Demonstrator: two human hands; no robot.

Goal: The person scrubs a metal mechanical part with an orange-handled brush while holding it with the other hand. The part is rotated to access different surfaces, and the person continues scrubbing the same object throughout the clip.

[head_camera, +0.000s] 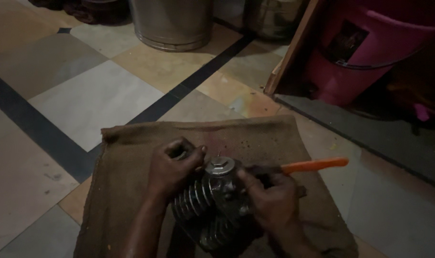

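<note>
Finned metal part (212,205): a dark cylinder-like casting with rows of cooling fins, lying on the burlap cloth low in the view, between both hands.
Cap on top: a round silver fitting (220,166) with a hexagonal head sits at the upper end of the part, catching the light.
Left hand (172,169): curled against the upper left of the part, fingers bent inward, thumb and forefinger pinched near the silver fitting; its grip is narrow, touching the part, though what it pinches is too dark to tell.
Right hand (270,196): resting on the right side of the part, its grip closed around a tool; fingertips touch the metal just below the fitting.
Tool: an orange handle (315,165) sticks out to the right from the right hand; its working end is hidden by the fingers.
Burlap cloth (131,191): brown, coarse, spread flat on the floor under everything.
Floor (93,100): pale tiles crossed by dark strips.
Farther off: a steel drum (172,24) at the top, a pink plastic bin (365,52) at the upper right, beside a wooden board (294,48).
</note>
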